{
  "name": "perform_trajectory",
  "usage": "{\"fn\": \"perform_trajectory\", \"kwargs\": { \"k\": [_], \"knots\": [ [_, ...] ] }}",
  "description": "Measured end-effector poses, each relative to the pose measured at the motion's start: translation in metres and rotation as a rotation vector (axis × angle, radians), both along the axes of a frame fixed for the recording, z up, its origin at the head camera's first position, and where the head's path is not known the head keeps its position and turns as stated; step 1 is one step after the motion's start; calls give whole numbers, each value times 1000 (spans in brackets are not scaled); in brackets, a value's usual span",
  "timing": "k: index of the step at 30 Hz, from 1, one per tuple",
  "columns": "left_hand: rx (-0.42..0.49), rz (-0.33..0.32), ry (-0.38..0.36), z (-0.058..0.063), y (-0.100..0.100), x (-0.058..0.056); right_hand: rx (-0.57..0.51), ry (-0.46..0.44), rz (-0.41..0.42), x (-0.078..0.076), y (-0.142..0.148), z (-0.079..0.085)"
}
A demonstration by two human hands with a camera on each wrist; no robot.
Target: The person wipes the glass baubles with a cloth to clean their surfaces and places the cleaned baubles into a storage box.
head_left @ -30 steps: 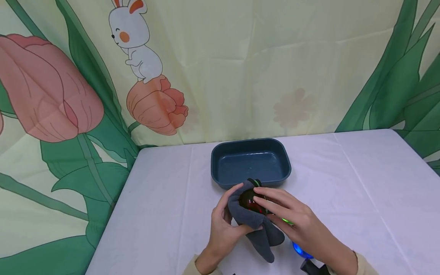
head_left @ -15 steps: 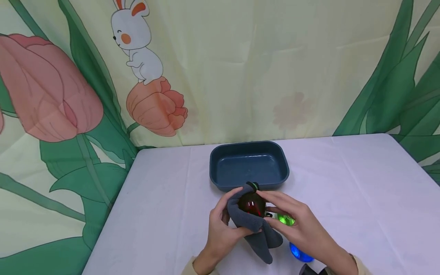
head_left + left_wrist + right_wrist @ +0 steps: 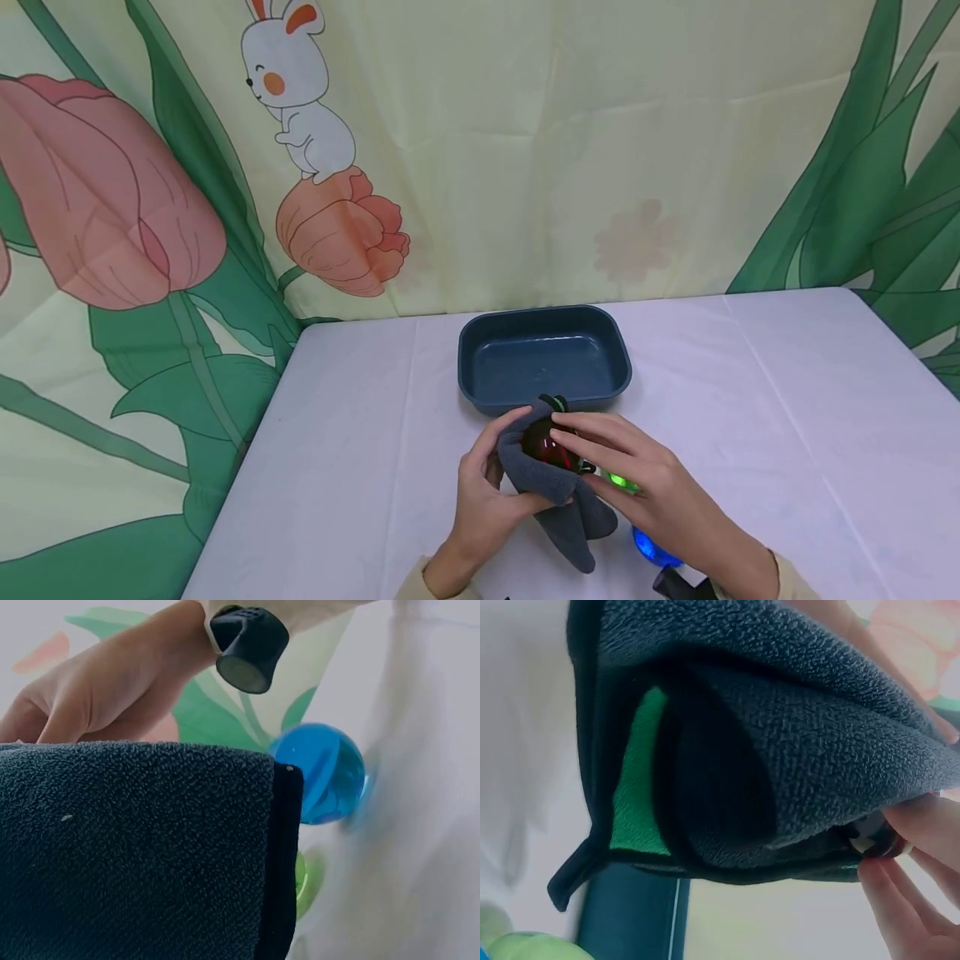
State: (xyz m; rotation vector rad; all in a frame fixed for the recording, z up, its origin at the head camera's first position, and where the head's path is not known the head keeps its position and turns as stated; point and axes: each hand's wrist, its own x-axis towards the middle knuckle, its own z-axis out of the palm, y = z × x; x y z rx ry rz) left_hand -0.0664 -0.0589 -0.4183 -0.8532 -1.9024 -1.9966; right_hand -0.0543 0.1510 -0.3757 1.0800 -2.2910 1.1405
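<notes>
A dark grey towel [image 3: 573,533], with a green patch inside its fold in the right wrist view, wraps round a glossy dark red ball [image 3: 540,442]. My left hand [image 3: 483,496] grips the towel from the left, thumb in front and fingers behind. From the right, my right hand [image 3: 660,479] holds the ball's exposed side with bent fingertips and thumb. In the right wrist view its fingers [image 3: 900,896] pinch the ball [image 3: 881,838] at the towel's edge. Towel fabric [image 3: 142,847] fills much of the left wrist view and hides the ball there.
Behind the hands stands a dark blue rectangular basin [image 3: 471,354] on the white-covered table [image 3: 360,467]. A clear green ball [image 3: 624,482] and a clear blue ball [image 3: 652,547] lie by the right hand. A printed curtain [image 3: 487,167] hangs behind.
The right hand's fingers have shifted over the ball, lifting partly off it half a second ago and now lying across it again. The left hand keeps its grip on the towel.
</notes>
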Motion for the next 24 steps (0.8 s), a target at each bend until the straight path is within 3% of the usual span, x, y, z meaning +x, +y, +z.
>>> {"fn": "perform_trajectory", "kwargs": {
  "k": [5, 11, 14, 19, 24],
  "knots": [
    [-11, 19, -10, 0, 1, 0, -18, -26, -26, 1, -1, -2],
    [-19, 17, -41, 0, 1, 1, -141, -314, -68, 3, -6, 1],
    [-17, 12, -68, 0, 1, 1, -158, -394, -89, 3, -7, 1],
    [-8, 28, -95, 0, 3, 1, -87, -363, -104, 2, -5, 0],
    [-3, 39, -76, 0, 3, 1, 3, -153, -140, 4, -1, 6]
  ]
}}
